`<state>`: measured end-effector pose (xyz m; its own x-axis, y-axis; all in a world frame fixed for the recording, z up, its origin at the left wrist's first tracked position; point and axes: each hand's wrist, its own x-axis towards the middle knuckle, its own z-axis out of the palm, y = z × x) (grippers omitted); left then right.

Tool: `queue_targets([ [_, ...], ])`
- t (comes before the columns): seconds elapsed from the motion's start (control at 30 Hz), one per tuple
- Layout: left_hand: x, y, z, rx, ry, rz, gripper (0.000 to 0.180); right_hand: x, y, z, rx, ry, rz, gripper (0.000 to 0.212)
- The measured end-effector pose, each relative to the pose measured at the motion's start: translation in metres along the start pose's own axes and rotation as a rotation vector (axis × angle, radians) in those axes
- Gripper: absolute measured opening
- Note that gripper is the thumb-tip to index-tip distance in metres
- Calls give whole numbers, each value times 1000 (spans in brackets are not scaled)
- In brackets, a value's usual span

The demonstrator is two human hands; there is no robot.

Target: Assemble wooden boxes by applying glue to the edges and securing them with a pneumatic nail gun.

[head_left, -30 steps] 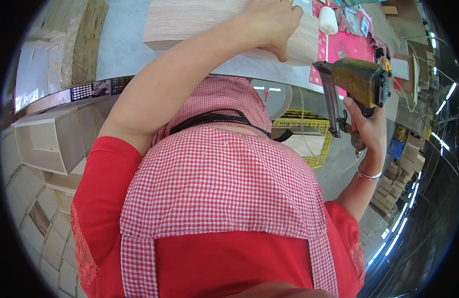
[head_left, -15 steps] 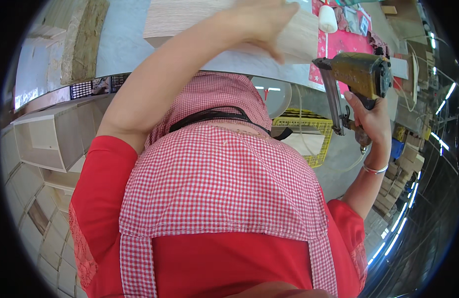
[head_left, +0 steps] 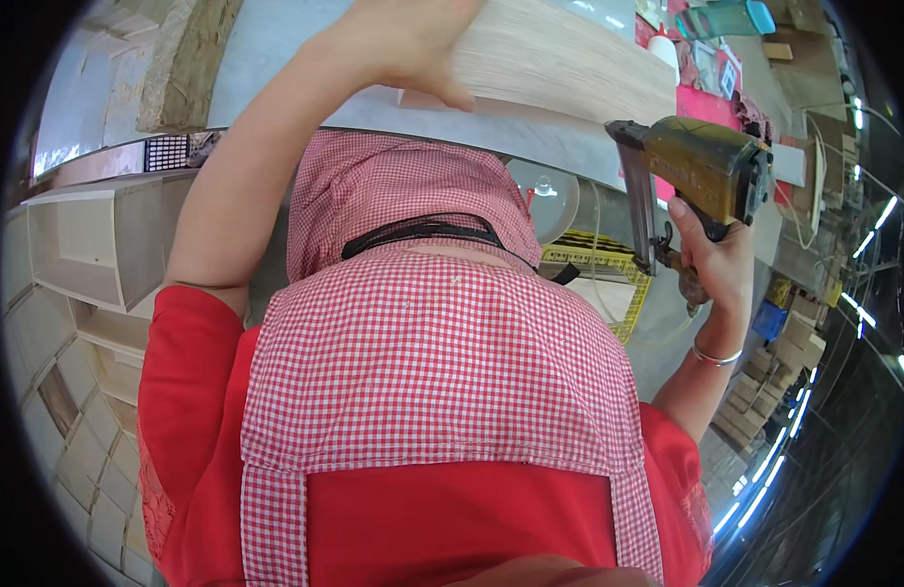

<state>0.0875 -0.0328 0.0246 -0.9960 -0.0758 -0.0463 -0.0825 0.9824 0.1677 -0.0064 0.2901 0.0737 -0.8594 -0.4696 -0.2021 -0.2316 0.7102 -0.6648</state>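
My left hand [head_left: 413,44] lies over the left end of a long pale wood-grained board or box [head_left: 564,59] on the workbench. Its thumb is stretched out along the near edge, away from the fingers, which are partly cut off by the top of the picture. My right hand [head_left: 718,259] is wrapped around the handle of a yellow-brown nail gun [head_left: 701,161], its thumb up on the side. The gun's dark nose and magazine [head_left: 636,186] stand off the bench's near edge, apart from the wood.
Left on the bench is a rough chipboard block [head_left: 188,73]. A white bottle [head_left: 662,51], pink sheet [head_left: 701,106] and teal bottle [head_left: 726,18] lie beyond the wood's right end. Below are a yellow crate [head_left: 636,293] and, at left, pale wooden boxes [head_left: 75,245].
My left hand has moved leftward, from the wood's right end to its left end. The wood has shifted to the right. The nail gun stays in my right hand, slightly lower.
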Motion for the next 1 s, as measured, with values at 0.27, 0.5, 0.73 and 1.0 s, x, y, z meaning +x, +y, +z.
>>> queue_targets([
  [0.27, 5, 10, 1, -40, 24, -2, 96, 3, -1, 3, 13, -20, 3, 30],
  [0.5, 6, 8, -1, -56, 28, 2, 96, 4, -12, 7, -10, -22, 87, 30],
  [0.73, -13, -30, 48, -329, 511, 357, 105, 5, -19, 5, -60, -29, 8, 30],
  [1.0, -14, -31, 30, -363, 316, 362, 101, -1, -35, 10, 49, -82, -133, 30],
])
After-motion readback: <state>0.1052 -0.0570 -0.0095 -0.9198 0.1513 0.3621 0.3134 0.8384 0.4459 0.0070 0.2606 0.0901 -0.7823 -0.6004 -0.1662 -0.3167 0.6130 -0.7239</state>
